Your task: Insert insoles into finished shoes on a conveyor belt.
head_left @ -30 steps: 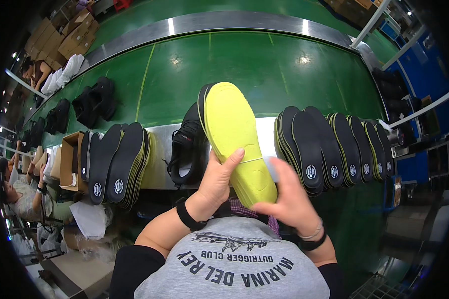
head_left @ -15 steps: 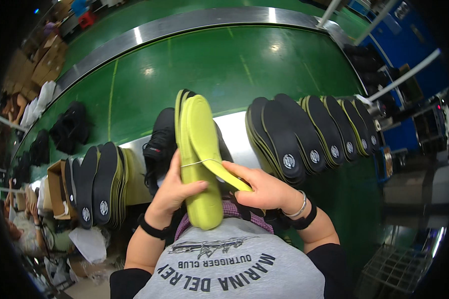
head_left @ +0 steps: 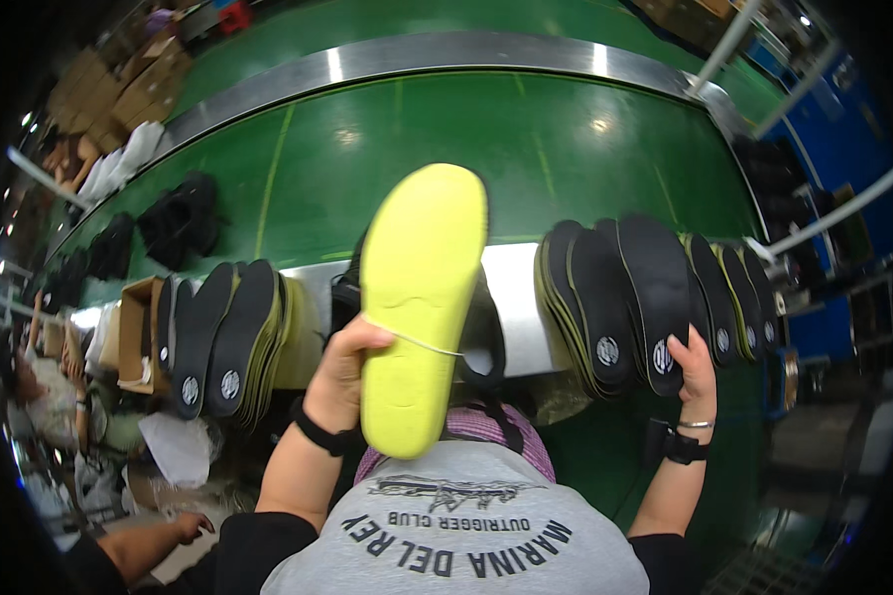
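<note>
My left hand is closed around the edge of a bundle of insoles, with its yellow-green underside facing up. A thin pale band runs across the bundle. Off to the right, my right hand grips the heel end of a black insole, thumb on top beside its round white mark. That insole stands among a row of black and yellow-green insoles leaning on the bench. Partly hidden behind the bundle is a black shoe.
More insole stacks lean at the left, beside an open cardboard box. A green conveyor belt with a metal rim runs beyond, carrying black shoes. At lower left another person's hand reaches in, near a white sheet.
My right hand has let go of the yellow-green insole it was bending at the band and moved right onto a black insole. The bundle in my left hand has turned, its underside facing up.
</note>
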`<act>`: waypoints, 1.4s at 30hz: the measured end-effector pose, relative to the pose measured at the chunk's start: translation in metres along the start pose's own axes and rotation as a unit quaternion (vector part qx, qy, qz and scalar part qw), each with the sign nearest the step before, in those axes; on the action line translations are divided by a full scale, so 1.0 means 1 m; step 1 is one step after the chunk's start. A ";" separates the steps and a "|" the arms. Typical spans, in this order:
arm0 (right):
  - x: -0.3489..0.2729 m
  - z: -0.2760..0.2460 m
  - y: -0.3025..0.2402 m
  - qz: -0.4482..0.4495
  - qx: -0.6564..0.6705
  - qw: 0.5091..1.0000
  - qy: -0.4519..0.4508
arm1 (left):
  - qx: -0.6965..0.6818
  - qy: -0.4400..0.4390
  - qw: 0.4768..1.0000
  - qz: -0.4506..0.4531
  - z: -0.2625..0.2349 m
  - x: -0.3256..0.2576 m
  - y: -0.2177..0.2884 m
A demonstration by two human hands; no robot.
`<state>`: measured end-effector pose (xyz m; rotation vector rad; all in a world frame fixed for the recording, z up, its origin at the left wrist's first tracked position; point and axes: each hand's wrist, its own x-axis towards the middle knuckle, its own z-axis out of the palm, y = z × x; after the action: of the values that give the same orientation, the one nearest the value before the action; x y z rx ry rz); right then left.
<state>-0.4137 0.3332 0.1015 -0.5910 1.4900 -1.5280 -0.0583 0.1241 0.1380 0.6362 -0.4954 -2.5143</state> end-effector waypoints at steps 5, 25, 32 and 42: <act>0.003 0.016 0.016 0.124 -0.697 0.686 0.170 | -0.046 -0.045 0.998 -0.007 -0.003 0.019 -0.012; 0.046 0.185 -0.051 -0.138 0.230 0.921 -0.282 | 0.038 -0.149 0.988 0.007 0.043 0.041 -0.035; 0.013 0.184 -0.031 -0.083 0.082 0.966 -0.230 | -0.029 -0.066 0.984 0.163 0.035 0.053 -0.018; -0.041 0.171 -0.003 -0.121 -0.121 0.984 -0.055 | 0.133 0.007 0.958 0.254 0.047 0.045 -0.057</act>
<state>-0.2524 0.2766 0.1421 -1.0152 1.5735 -1.4780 -0.1388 0.1562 0.1355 0.5372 -0.8787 -1.9727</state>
